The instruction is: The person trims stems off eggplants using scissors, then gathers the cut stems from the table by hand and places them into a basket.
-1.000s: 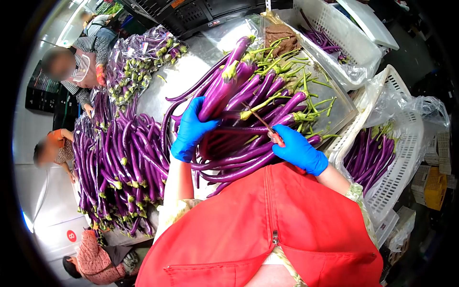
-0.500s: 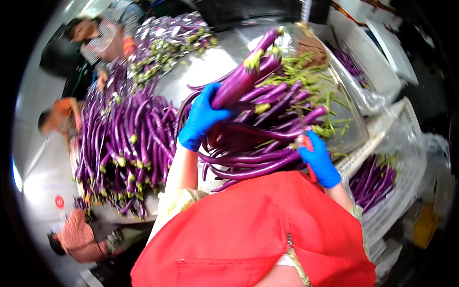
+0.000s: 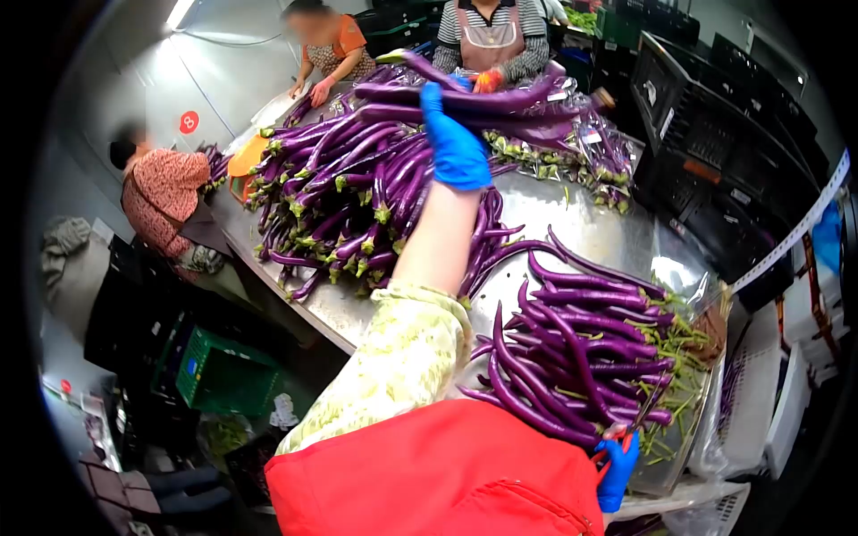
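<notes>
My left hand [image 3: 458, 147], in a blue glove, is stretched far forward over the table. Its fingers are closed around a few long purple eggplants [image 3: 500, 96], held level above the big heap of eggplants [image 3: 357, 192]. Low on the right, my gloved right hand [image 3: 618, 469] grips red-handled scissors [image 3: 617, 436], their blades reaching toward the edge of a smaller eggplant pile [image 3: 572, 348]. Cut green stems [image 3: 684, 393] lie beside that pile.
Bagged eggplants [image 3: 608, 161] lie at the far side of the metal table [image 3: 541, 210]. Three co-workers stand around its far and left sides. Black crates [image 3: 715, 134] are stacked at right, near a white foam box [image 3: 751, 384]. A green crate [image 3: 223, 371] sits at lower left.
My left hand has carried the eggplants from above the smaller pile out over the big heap. The view has turned left. My right hand still holds the scissors beside the smaller pile.
</notes>
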`<state>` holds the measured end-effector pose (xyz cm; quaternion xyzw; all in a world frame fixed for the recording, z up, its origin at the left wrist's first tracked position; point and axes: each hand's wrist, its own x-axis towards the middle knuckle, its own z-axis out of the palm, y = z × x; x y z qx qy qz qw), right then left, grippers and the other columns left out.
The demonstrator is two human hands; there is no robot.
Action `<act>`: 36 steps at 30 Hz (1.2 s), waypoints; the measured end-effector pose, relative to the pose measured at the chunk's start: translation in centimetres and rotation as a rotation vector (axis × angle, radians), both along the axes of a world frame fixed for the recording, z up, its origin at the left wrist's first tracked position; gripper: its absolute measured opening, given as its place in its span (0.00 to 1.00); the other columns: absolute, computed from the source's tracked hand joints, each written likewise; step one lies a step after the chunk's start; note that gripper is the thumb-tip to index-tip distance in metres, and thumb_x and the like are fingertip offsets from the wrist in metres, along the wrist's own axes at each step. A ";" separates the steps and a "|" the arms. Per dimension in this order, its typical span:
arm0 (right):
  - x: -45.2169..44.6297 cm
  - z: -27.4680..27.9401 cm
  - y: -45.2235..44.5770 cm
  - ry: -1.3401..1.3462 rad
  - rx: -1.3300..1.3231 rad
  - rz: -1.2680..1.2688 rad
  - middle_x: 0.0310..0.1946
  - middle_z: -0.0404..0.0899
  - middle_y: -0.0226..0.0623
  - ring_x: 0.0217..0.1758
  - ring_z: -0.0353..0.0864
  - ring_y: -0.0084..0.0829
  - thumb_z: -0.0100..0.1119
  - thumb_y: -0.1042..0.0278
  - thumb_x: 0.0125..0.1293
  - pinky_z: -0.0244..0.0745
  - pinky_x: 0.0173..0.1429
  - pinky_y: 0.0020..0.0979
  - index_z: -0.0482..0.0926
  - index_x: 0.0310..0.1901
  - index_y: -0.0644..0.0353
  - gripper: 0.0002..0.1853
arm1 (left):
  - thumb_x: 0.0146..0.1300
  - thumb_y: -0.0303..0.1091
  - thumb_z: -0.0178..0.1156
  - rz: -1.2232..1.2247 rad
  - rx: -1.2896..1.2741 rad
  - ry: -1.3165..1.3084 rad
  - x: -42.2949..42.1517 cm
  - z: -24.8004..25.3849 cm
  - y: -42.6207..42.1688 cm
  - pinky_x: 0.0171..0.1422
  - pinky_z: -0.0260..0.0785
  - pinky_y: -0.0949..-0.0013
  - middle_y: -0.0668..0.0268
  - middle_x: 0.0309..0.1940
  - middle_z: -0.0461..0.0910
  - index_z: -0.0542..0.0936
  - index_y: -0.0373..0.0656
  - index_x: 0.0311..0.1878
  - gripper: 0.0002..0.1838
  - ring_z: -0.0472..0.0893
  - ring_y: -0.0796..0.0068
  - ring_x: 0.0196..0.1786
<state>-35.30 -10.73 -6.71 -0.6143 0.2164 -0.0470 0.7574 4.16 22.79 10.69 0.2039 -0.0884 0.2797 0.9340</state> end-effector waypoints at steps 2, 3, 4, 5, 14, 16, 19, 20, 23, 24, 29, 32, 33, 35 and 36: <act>-0.1 -0.4 -0.1 -0.002 -0.040 -0.003 0.31 0.70 0.31 0.28 0.69 0.22 0.51 0.78 0.52 0.67 0.34 0.23 0.70 0.41 0.59 0.12 | 0.56 0.65 0.56 0.214 -0.035 0.061 1.2 1.2 3.4 0.49 0.68 0.66 0.65 0.38 0.77 0.76 0.45 0.46 0.30 0.74 0.69 0.42; 0.0 -0.3 0.0 -0.003 -0.042 -0.011 0.31 0.70 0.31 0.28 0.70 0.22 0.51 0.78 0.52 0.67 0.34 0.23 0.70 0.40 0.59 0.12 | 0.54 0.66 0.57 0.332 -0.035 0.012 3.5 0.5 6.5 0.47 0.70 0.64 0.64 0.39 0.77 0.75 0.44 0.47 0.33 0.74 0.68 0.39; 0.1 0.4 0.2 0.012 -0.056 0.000 0.31 0.70 0.31 0.28 0.70 0.22 0.51 0.78 0.53 0.67 0.34 0.24 0.70 0.41 0.59 0.12 | 0.53 0.67 0.58 0.343 -0.100 0.079 3.6 1.1 8.4 0.46 0.71 0.61 0.62 0.41 0.77 0.75 0.43 0.50 0.36 0.75 0.66 0.38; 0.2 0.9 0.4 0.031 -0.069 0.007 0.31 0.71 0.31 0.28 0.70 0.23 0.51 0.78 0.53 0.67 0.34 0.24 0.70 0.41 0.59 0.12 | 0.54 0.69 0.56 0.359 -0.111 0.099 5.9 -0.6 11.9 0.50 0.71 0.60 0.59 0.46 0.77 0.74 0.43 0.53 0.38 0.76 0.63 0.42; 1.0 1.7 0.9 0.027 -0.132 0.028 0.33 0.71 0.32 0.27 0.70 0.22 0.51 0.78 0.55 0.67 0.30 0.23 0.69 0.45 0.59 0.14 | 0.68 0.62 0.31 0.007 1.527 0.895 2.9 -3.6 17.8 0.76 0.36 0.48 0.71 0.71 0.57 0.59 0.59 0.71 0.32 0.57 0.68 0.72; 0.9 2.1 0.9 0.036 -0.061 -0.015 0.33 0.71 0.31 0.17 0.69 0.22 0.52 0.77 0.56 0.63 0.14 0.23 0.68 0.45 0.57 0.14 | 0.71 0.58 0.28 0.145 2.352 0.921 3.4 -5.2 18.3 0.77 0.33 0.46 0.78 0.71 0.58 0.59 0.66 0.71 0.28 0.57 0.73 0.73; -0.6 1.9 0.3 0.128 0.025 -0.105 0.31 0.71 0.30 0.19 0.70 0.22 0.56 0.77 0.58 0.64 0.19 0.22 0.69 0.48 0.56 0.16 | 0.71 0.44 0.35 0.543 2.979 0.511 6.0 -9.2 21.0 0.73 0.43 0.40 0.79 0.71 0.60 0.57 0.69 0.72 0.25 0.61 0.73 0.72; -0.9 1.9 0.4 0.132 0.048 -0.148 0.31 0.71 0.30 0.19 0.69 0.21 0.57 0.76 0.58 0.63 0.20 0.22 0.69 0.48 0.57 0.16 | 0.69 0.38 0.37 0.491 3.130 0.491 5.1 -8.3 19.3 0.74 0.44 0.45 0.79 0.72 0.58 0.56 0.64 0.73 0.28 0.59 0.76 0.73; -1.5 1.0 -0.3 0.024 -0.002 -0.151 0.38 0.72 0.30 0.26 0.70 0.18 0.56 0.74 0.58 0.65 0.21 0.20 0.71 0.47 0.57 0.14 | 0.69 0.37 0.38 0.656 3.443 0.372 3.4 -7.0 16.6 0.77 0.38 0.56 0.82 0.71 0.60 0.57 0.54 0.72 0.27 0.59 0.83 0.72; -1.8 0.7 -0.5 0.021 0.008 -0.161 0.39 0.72 0.29 0.27 0.70 0.18 0.56 0.74 0.58 0.65 0.22 0.20 0.71 0.48 0.58 0.15 | 0.70 0.38 0.38 0.734 3.397 0.329 3.7 -7.7 17.5 0.77 0.39 0.59 0.83 0.70 0.61 0.60 0.54 0.71 0.26 0.60 0.84 0.71; -2.7 -0.1 -1.3 0.025 0.014 -0.203 0.41 0.73 0.29 0.28 0.70 0.16 0.56 0.72 0.58 0.64 0.23 0.17 0.70 0.49 0.58 0.16 | 0.68 0.35 0.44 -0.205 1.866 0.479 8.0 -8.9 17.8 0.72 0.53 0.65 0.64 0.68 0.64 0.66 0.48 0.67 0.24 0.64 0.70 0.69; -2.4 -0.2 -1.4 0.034 0.064 -0.250 0.42 0.73 0.29 0.28 0.70 0.17 0.57 0.72 0.58 0.64 0.23 0.18 0.70 0.48 0.58 0.15 | 0.67 0.45 0.54 -0.720 1.015 0.486 4.5 -5.7 5.7 0.44 0.70 0.75 0.58 0.50 0.79 0.74 0.40 0.57 0.22 0.78 0.74 0.45; -2.2 -0.1 -1.3 0.044 0.077 -0.273 0.40 0.73 0.29 0.27 0.69 0.16 0.56 0.72 0.58 0.64 0.23 0.18 0.70 0.47 0.58 0.14 | 0.65 0.46 0.56 -0.782 1.135 0.424 2.0 -5.0 0.1 0.38 0.68 0.81 0.59 0.46 0.80 0.74 0.40 0.57 0.23 0.79 0.74 0.41; -1.8 0.1 -1.2 0.061 0.097 -0.317 0.37 0.73 0.28 0.26 0.68 0.16 0.56 0.73 0.58 0.62 0.23 0.18 0.71 0.46 0.58 0.13 | 0.64 0.43 0.58 -0.827 1.466 0.361 -0.4 -6.2 -7.7 0.51 0.69 0.72 0.59 0.49 0.80 0.74 0.43 0.59 0.23 0.80 0.72 0.49; -1.7 0.2 -1.2 0.077 0.092 -0.307 0.34 0.72 0.27 0.25 0.67 0.16 0.56 0.73 0.58 0.61 0.23 0.18 0.71 0.45 0.57 0.12 | 0.64 0.41 0.58 -0.849 1.586 0.263 -0.3 -7.9 -10.5 0.56 0.67 0.69 0.59 0.51 0.79 0.73 0.43 0.61 0.24 0.78 0.71 0.53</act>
